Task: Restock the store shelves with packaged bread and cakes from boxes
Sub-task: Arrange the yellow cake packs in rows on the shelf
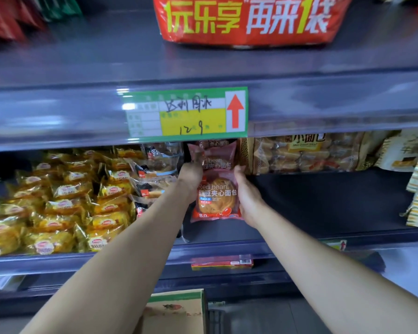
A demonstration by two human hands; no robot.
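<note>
Left hand (191, 175), right hand (247, 196) pinch red bean bread pkt (217, 201) by its edges — slick wrap. Could slip, topple off shelf (311, 203).

Two hands (191, 175) (247, 196), at least two red bean bread packets (217, 198) (215, 156), one box (176, 309).

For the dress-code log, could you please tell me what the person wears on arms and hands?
The left forearm and right forearm are bare, no sleeves in view. Left hand and right hand wear no gloves; no watch or bracelet shows.
</note>
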